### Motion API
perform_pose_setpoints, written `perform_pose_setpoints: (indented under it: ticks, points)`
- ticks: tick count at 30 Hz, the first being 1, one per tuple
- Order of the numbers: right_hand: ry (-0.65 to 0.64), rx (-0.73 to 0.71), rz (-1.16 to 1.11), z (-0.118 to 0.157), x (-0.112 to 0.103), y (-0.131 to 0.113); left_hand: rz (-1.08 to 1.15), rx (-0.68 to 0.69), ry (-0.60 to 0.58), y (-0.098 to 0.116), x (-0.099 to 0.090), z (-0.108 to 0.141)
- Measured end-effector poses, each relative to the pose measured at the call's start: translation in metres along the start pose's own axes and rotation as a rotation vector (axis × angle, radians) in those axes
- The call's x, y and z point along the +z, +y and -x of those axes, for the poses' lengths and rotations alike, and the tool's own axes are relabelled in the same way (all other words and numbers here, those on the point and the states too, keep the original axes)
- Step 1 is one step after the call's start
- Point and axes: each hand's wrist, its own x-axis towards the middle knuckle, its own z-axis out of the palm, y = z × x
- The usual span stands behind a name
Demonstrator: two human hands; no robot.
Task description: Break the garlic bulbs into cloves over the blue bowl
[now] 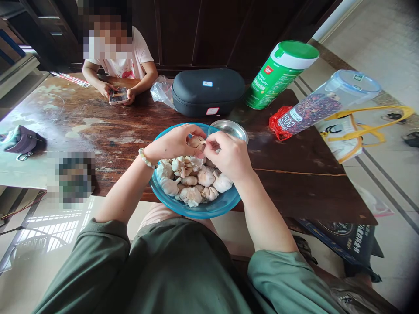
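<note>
A blue plastic basin [214, 212] full of whole garlic bulbs [191, 196] sits at the table's front edge. Over its far side, my left hand [175, 141] is wrapped round a garlic bulb [195, 142]. My right hand [225, 152] comes in from the other side, its thumb and forefinger pinched on the same bulb near its stem. Just behind my right hand stands a shallow metal bowl [233, 127], partly covered by that hand. What lies inside the bowl is mostly hidden.
On the wooden table [114, 144] stand a black case [207, 91], a green powder can [279, 76] and a clear grain canister [322, 104]. A small dark pouch [21, 141] lies at left. Across the table a person [119, 61] holds a phone [118, 96]. A yellow-handled bag [347, 135] is at right.
</note>
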Motion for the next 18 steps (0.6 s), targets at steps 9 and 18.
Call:
perform_pose_setpoints:
  ticks: [9,18]
  points:
    - [0.045,0.014,-0.064,-0.002,-0.0038,-0.0015,0.113,-0.039,-0.002,-0.0013,-0.0016,0.0013]
    - [0.125,0.022,-0.153,-0.0016,-0.0048,-0.0011,0.157,-0.082,0.0,-0.0003,-0.0021,0.0017]
